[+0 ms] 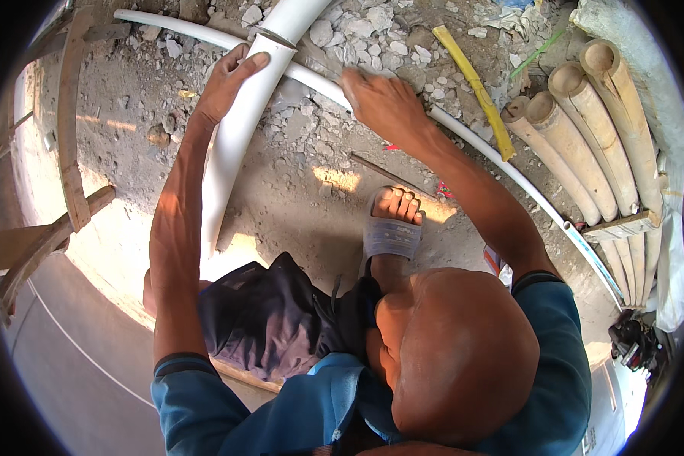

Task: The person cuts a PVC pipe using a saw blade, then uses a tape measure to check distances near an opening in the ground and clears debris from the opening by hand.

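A thick white plastic pipe (239, 121) slants across the upper left, with a dark cut line around it near the top. My left hand (232, 80) is closed around it just below that cut, thumb on top. To the right, my right hand (384, 99) has its fingers curled, the tips slightly blurred. From it a thin grey saw blade (315, 61), smeared by motion, reaches toward the cut; its grip end is hidden in my fingers. A thinner white pipe (323, 85) passes beneath the thick one and on under my right hand.
Broken rubble (365, 34) covers the ground ahead. A yellow tube (475, 91) and several bamboo poles (596, 114) lie at the right. A wooden frame (72, 121) stands at the left. My sandalled foot (394, 220) and a thin rod (391, 173) are below the hands.
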`<state>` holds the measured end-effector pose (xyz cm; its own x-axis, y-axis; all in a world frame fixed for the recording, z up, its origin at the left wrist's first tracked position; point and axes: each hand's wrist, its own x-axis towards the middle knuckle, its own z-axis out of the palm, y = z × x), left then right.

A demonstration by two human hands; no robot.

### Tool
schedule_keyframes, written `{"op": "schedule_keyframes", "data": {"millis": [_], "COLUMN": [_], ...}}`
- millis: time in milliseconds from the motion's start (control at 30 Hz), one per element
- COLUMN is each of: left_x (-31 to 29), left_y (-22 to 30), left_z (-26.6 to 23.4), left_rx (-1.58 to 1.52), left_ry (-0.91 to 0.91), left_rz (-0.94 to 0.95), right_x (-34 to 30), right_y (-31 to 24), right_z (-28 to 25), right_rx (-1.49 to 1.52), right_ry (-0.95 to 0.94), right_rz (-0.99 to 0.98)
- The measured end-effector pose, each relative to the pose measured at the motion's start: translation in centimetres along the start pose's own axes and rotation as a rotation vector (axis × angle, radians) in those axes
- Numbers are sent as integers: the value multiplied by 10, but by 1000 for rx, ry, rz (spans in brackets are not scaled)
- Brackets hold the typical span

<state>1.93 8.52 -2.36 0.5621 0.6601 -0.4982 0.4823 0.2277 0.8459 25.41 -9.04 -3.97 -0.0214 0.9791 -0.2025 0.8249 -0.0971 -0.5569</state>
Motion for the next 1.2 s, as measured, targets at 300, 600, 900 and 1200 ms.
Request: {"op": "schedule_keyframes", "data": {"millis": [300, 600, 900, 1200], "left_x": [3, -4, -21, -43], "left_y": [-5, -11, 19, 26], "left_z": [-9, -15, 13, 5], "left_rx": [-15, 176, 415, 1019], "left_ry": [51, 145, 216, 473], "left_rz": [66, 19, 49, 122], "right_x": [-3, 18, 52, -26], "right_y": [9, -18, -32, 14], "right_z": [-2, -11, -22, -34], "right_rx": [79, 19, -57, 89], "right_ry": [48, 17, 50, 51], "right_rz": [-39, -59, -150, -20]}}
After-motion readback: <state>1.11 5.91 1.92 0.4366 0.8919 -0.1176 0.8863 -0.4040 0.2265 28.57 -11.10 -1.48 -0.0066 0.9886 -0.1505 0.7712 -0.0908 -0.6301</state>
